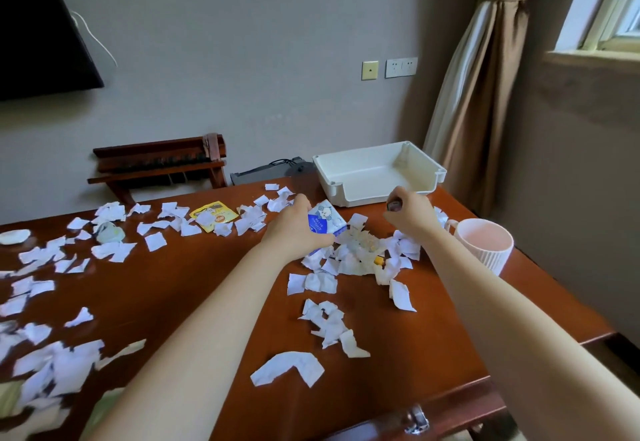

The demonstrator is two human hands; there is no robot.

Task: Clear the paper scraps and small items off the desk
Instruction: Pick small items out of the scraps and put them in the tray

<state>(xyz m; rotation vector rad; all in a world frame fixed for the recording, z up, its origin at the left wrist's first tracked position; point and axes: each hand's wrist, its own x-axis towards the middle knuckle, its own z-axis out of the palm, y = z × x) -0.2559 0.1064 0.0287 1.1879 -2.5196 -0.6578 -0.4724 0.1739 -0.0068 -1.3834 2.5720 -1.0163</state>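
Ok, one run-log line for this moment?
left hand: grips blue-and-white printed packet | right hand: curled round small dark item | torn white paper scraps: scattered over brown wooden desk | white plastic tray: beyond hands

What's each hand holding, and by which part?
Left hand grips the blue packet by its left side. Right hand pinches a small dark item, unidentifiable.

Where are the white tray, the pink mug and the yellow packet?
white tray (374, 177): head view, bare inner floor.
pink mug (493, 260): head view, ribbed outer wall.
yellow packet (213, 216): head view, middle of its printed face.
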